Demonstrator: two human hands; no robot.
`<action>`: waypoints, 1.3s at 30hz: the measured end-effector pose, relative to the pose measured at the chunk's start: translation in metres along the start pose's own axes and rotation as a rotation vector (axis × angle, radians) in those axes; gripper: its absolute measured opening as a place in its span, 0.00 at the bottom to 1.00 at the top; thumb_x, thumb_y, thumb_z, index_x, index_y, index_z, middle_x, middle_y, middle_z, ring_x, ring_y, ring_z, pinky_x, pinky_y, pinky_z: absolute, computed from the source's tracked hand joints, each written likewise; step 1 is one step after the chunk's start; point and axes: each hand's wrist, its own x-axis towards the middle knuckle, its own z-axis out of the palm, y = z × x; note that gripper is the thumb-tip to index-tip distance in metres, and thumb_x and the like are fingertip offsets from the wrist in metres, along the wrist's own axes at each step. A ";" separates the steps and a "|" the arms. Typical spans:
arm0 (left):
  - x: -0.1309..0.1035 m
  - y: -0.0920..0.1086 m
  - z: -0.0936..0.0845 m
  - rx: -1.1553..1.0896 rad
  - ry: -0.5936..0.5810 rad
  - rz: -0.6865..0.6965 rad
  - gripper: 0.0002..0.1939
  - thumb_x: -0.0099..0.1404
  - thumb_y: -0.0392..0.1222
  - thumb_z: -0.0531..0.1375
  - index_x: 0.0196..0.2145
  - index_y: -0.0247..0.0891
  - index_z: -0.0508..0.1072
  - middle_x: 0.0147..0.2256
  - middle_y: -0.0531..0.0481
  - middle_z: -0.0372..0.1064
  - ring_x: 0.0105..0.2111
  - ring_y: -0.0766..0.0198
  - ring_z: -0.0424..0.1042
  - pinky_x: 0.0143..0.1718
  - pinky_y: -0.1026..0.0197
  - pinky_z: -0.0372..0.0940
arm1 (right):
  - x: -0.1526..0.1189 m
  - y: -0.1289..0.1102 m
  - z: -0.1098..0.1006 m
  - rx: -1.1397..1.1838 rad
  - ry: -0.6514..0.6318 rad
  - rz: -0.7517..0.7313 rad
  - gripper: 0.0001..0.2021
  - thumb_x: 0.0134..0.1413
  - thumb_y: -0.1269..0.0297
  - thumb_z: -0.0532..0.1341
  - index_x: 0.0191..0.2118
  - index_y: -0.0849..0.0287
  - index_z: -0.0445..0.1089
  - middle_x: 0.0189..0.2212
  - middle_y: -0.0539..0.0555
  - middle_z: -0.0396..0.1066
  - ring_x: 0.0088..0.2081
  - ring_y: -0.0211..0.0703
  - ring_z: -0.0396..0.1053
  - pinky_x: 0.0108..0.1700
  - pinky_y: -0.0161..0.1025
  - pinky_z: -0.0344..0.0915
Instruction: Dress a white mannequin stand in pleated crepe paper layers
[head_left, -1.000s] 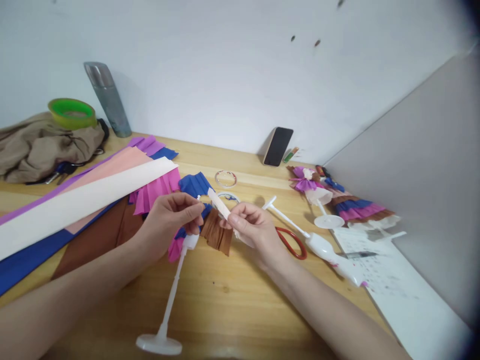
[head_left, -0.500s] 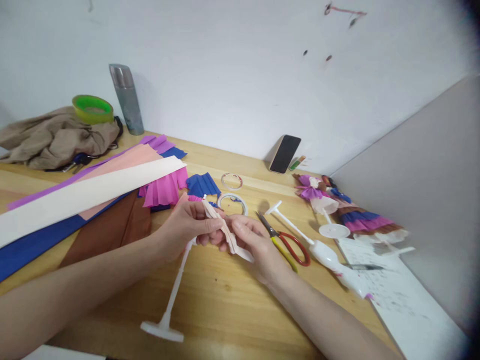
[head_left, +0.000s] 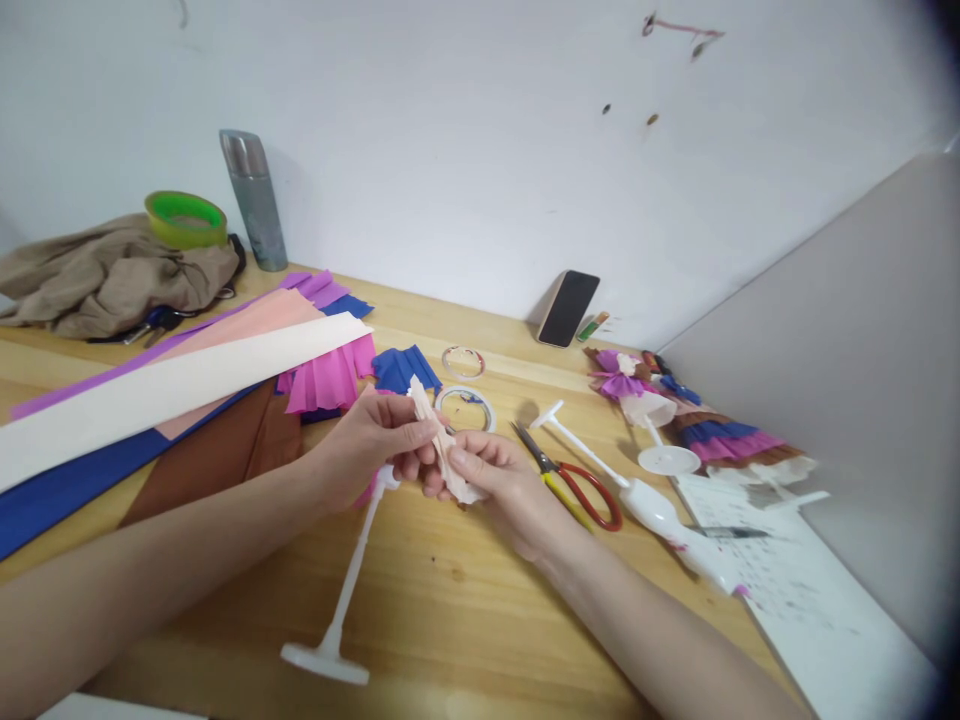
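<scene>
A small pleated strip of pale pink crepe paper [head_left: 426, 408] is pinched between both hands above the middle of the table. My left hand [head_left: 379, 440] grips its upper part between thumb and fingers. Lower down, the thumb and fingers of my right hand [head_left: 491, 468] close on the same strip. Beneath my left hand lies a white plastic stand [head_left: 352, 580] with a round base; its upper end is hidden behind the hand. To the right of my right hand rest scissors [head_left: 574, 485] with red and yellow handles and a white mannequin figure [head_left: 667, 525] on a stand.
Long crepe paper strips [head_left: 187, 375] spread across the left side. Pleated blue paper [head_left: 406, 370] and tape rolls [head_left: 466, 408] lie beyond my hands. A phone [head_left: 570, 308] leans against the wall. Small paper dresses [head_left: 739, 445], a written sheet [head_left: 810, 590] and a bottle [head_left: 256, 205] stand or lie around.
My right hand has slid up and left along the pale pink strip, closer to my left hand. The strip's lower end now shows less.
</scene>
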 end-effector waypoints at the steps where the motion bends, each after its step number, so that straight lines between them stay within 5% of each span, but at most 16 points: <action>1: 0.000 0.000 0.000 -0.003 0.009 -0.005 0.21 0.49 0.54 0.73 0.24 0.31 0.76 0.18 0.52 0.70 0.15 0.73 0.65 0.18 0.70 0.56 | 0.000 0.001 0.000 -0.004 0.001 -0.001 0.20 0.47 0.47 0.72 0.32 0.63 0.77 0.25 0.56 0.77 0.26 0.37 0.71 0.31 0.34 0.63; 6: -0.001 0.003 0.001 0.006 0.053 0.008 0.22 0.48 0.55 0.74 0.21 0.31 0.74 0.16 0.52 0.68 0.14 0.74 0.64 0.17 0.70 0.55 | 0.000 0.004 0.000 0.032 0.000 0.001 0.20 0.44 0.49 0.74 0.33 0.62 0.77 0.25 0.55 0.78 0.26 0.37 0.72 0.29 0.33 0.63; 15: -0.002 0.000 0.002 -0.008 -0.110 -0.062 0.24 0.52 0.55 0.72 0.20 0.30 0.73 0.17 0.47 0.71 0.17 0.70 0.68 0.18 0.70 0.55 | -0.002 -0.001 0.007 0.023 -0.020 0.033 0.21 0.43 0.46 0.73 0.29 0.63 0.76 0.23 0.54 0.76 0.23 0.35 0.70 0.26 0.31 0.64; 21: -0.003 0.005 0.001 -0.111 -0.018 -0.164 0.24 0.45 0.55 0.76 0.20 0.30 0.73 0.16 0.54 0.66 0.13 0.76 0.61 0.15 0.72 0.52 | -0.007 -0.004 0.009 -0.080 -0.045 -0.011 0.21 0.45 0.46 0.72 0.28 0.62 0.75 0.22 0.53 0.75 0.23 0.35 0.71 0.26 0.31 0.67; 27: -0.005 0.004 0.005 -0.030 -0.089 -0.085 0.24 0.50 0.56 0.74 0.18 0.31 0.73 0.16 0.49 0.69 0.16 0.69 0.70 0.17 0.70 0.56 | -0.008 -0.008 0.008 -0.059 -0.061 0.004 0.23 0.47 0.42 0.70 0.31 0.63 0.77 0.23 0.55 0.76 0.24 0.36 0.70 0.27 0.32 0.65; 32: -0.003 0.003 0.003 -0.012 -0.075 -0.097 0.29 0.54 0.65 0.67 0.31 0.30 0.78 0.18 0.49 0.71 0.15 0.68 0.68 0.17 0.68 0.58 | -0.006 -0.008 0.007 -0.063 -0.064 0.032 0.23 0.49 0.44 0.69 0.27 0.63 0.75 0.20 0.55 0.76 0.21 0.35 0.68 0.23 0.31 0.57; 35: -0.002 0.004 -0.002 0.070 0.043 -0.001 0.28 0.58 0.64 0.65 0.38 0.33 0.80 0.19 0.51 0.70 0.15 0.69 0.64 0.15 0.68 0.55 | -0.005 -0.009 0.005 -0.030 -0.078 0.109 0.22 0.48 0.45 0.69 0.29 0.63 0.75 0.21 0.55 0.77 0.19 0.34 0.67 0.21 0.30 0.56; 39: -0.005 0.015 -0.007 0.271 0.076 0.155 0.28 0.61 0.59 0.65 0.52 0.40 0.77 0.38 0.46 0.77 0.26 0.66 0.71 0.24 0.66 0.65 | -0.006 -0.011 0.001 -0.001 -0.117 0.187 0.21 0.47 0.46 0.70 0.30 0.64 0.75 0.20 0.55 0.77 0.20 0.36 0.71 0.23 0.31 0.63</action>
